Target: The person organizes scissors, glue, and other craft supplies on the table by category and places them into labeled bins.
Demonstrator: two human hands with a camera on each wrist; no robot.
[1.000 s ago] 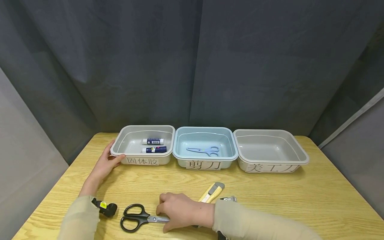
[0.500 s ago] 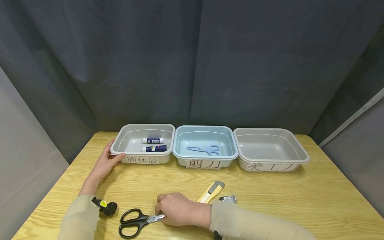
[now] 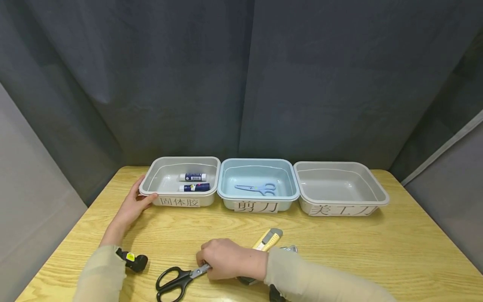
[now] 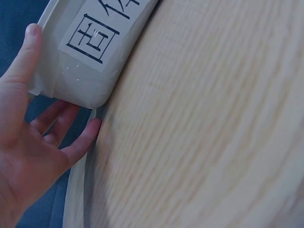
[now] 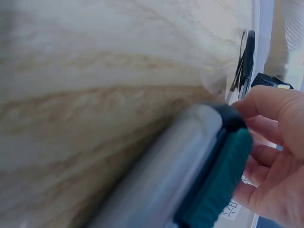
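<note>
In the head view, my right hand (image 3: 224,258) pinches the blades of the black-handled scissors (image 3: 186,277) low over the table. The handles point toward the lower left, and the blade tips are hidden in the fingers. My left hand (image 3: 130,209) grips the front left corner of the left grey bin (image 3: 207,200), thumb on the rim. Two glue sticks (image 3: 194,187) lie in that bin. Behind the right wrist lies a yellow utility knife (image 3: 269,239), partly covered. A silver and teal tool (image 5: 213,161), probably another utility knife, looms close in the right wrist view.
A light blue bin (image 3: 226,197) holding blue scissors (image 3: 268,188) stands in the middle of the row. To its right is another grey bin (image 3: 328,184). All three carry paper labels. Dark curtain (image 3: 241,84) hangs behind the wooden table (image 3: 407,247).
My right hand has closed on the blades of the black scissors. The scissors have turned, their handles swinging down toward the near edge. The left hand stays on the bin.
</note>
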